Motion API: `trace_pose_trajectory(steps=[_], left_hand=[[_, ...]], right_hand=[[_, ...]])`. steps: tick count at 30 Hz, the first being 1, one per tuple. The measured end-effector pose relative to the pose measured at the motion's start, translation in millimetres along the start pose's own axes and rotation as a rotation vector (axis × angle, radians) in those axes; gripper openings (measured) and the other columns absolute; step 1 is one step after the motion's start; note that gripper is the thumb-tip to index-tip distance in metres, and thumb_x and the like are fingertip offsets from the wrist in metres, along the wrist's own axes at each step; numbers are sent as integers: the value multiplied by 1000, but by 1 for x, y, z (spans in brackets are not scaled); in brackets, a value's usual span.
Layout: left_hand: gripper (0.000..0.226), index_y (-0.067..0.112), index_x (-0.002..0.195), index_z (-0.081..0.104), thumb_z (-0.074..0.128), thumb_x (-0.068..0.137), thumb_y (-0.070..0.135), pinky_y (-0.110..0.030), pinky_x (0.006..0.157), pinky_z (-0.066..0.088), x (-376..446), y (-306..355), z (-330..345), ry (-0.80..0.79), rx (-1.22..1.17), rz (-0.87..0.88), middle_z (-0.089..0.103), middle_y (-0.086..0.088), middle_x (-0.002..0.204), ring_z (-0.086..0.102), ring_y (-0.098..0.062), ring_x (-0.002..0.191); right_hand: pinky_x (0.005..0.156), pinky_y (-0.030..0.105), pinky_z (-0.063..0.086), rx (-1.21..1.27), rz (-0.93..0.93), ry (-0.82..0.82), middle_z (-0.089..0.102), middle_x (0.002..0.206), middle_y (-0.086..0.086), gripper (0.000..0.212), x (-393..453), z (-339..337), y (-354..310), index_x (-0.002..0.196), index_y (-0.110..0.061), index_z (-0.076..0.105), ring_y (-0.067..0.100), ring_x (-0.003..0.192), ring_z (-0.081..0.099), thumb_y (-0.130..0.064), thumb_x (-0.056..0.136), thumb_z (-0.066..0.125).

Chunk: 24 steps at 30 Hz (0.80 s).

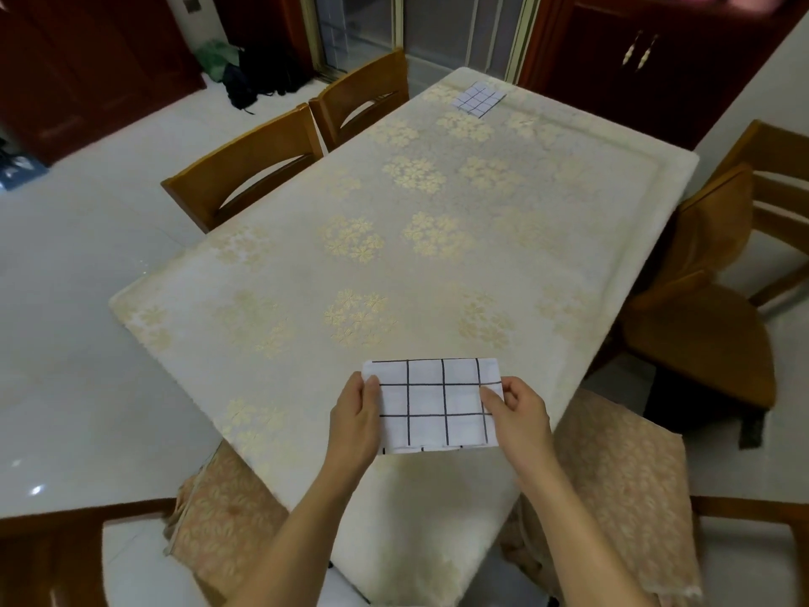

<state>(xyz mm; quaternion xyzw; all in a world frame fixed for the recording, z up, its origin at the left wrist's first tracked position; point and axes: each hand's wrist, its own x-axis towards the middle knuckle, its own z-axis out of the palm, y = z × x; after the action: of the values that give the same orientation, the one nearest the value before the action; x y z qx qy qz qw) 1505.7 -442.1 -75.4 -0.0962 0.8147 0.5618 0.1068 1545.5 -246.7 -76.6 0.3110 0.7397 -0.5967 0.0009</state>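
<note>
A folded white cloth with a black grid pattern [433, 405] lies at the near edge of the table [394, 256]. My left hand [357, 416] pinches its left edge, thumb on top. At the cloth's right edge, my right hand [516, 416] pinches the fabric the same way. A second folded grid cloth [478, 98] lies flat at the table's far end, out of reach of both hands.
The table wears a cream cover with gold flowers. Two wooden chairs [280, 164] stand along its left side, one cushioned chair [709, 300] on the right. Chairs draped in patterned cloth [621, 497] flank me. Dark cabinets and bags sit at the back.
</note>
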Motion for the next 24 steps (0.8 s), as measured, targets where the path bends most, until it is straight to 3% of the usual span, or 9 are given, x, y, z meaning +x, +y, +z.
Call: trace_pose_trajectory(steps=[3,7,13,15,17,20,24], left_hand=[[35,10,90,52,36,106,36,-29,64,39,-22,0,19,34,18,1,59,-3,85,51,-14,74],[35,16,78,45,34,106,35,-18,52,33,-52,3,39,107,122,49,54,1,74,46,-11,64],[37,16,73,40,36,106,33,-18,51,33,-93,-4,52,242,127,44,47,1,68,40,-10,59],[39,12,75,42,36,106,34,-18,51,32,-105,-10,48,297,119,35,48,-1,67,41,-10,58],[41,5,79,45,36,106,34,-20,51,31,-117,-17,39,361,113,14,48,-3,68,41,-11,58],[42,2,82,48,36,106,34,-30,58,35,-137,-29,19,467,60,-27,46,-5,69,39,-13,60],[30,18,99,60,36,106,35,-17,60,45,-173,-46,-15,616,31,-120,63,6,82,57,-2,71]], right_hand=[[46,33,49,-30,-36,9,62,73,11,26,-5,-19,10,84,-18,59,21,64,62,-33,102,50],[60,33,38,-106,-177,68,51,63,-3,33,-13,-43,20,74,-21,52,14,63,47,-28,105,44],[55,25,39,-116,-264,5,59,68,0,25,-29,-64,26,85,-12,59,13,63,52,-26,103,50],[54,24,42,-103,-277,-31,62,69,4,25,-35,-61,28,84,-13,59,17,62,55,-27,102,52],[60,34,47,-102,-287,-78,65,71,7,25,-41,-51,28,83,-15,59,25,67,60,-31,102,52],[61,37,41,-149,-309,-185,58,65,5,27,-54,-28,26,83,-15,59,26,64,52,-33,101,51],[58,34,37,-195,-391,-360,60,68,9,27,-80,9,25,84,-15,59,26,63,52,-32,102,50]])
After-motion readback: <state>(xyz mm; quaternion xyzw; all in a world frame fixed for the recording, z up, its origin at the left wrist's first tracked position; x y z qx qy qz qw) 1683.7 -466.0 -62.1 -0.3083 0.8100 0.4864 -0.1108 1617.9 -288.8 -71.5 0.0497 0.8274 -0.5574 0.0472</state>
